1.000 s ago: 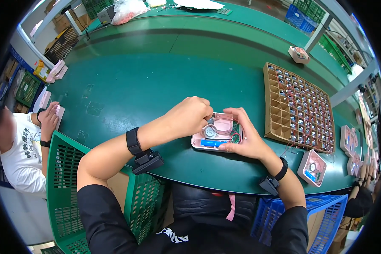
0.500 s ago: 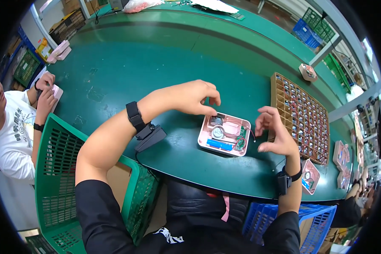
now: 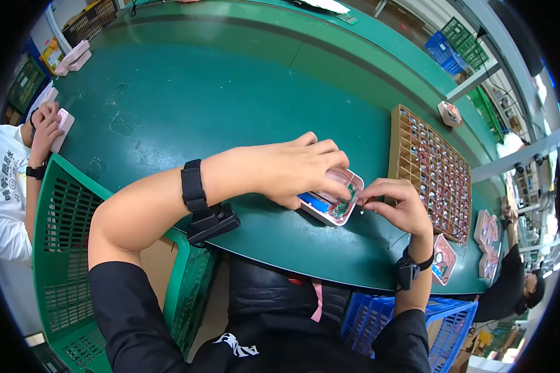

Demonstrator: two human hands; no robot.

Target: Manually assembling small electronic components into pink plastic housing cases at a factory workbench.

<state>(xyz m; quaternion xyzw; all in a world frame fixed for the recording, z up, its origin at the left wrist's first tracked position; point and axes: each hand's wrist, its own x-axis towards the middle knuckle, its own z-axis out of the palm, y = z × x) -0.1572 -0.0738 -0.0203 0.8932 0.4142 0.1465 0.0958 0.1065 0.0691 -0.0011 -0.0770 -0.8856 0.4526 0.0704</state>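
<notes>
A pink plastic case (image 3: 327,219) lies on the green table in front of me, its inside facing up. Spread across its left part, my left hand (image 3: 302,171) has the thumb by the near left edge and the fingers curled over onto the inside, holding the case. The hand covers the round metal parts. A blue cylindrical battery (image 3: 314,202) and a green circuit board (image 3: 340,207) still show. At the case's right edge my right hand (image 3: 401,205) pinches a thin wire, whose small white end (image 3: 362,212) sticks out below the fingertips.
A divided cardboard tray (image 3: 435,171) full of small wired parts stands to the right. More open pink cases (image 3: 443,260) lie near it. A green crate (image 3: 68,261) and a blue crate (image 3: 445,317) flank me. Co-workers sit at left (image 3: 9,193) and far right.
My left hand has come down from the case's far left corner onto it. My right hand has moved in to its right edge and taken the loose wire between its fingertips.
</notes>
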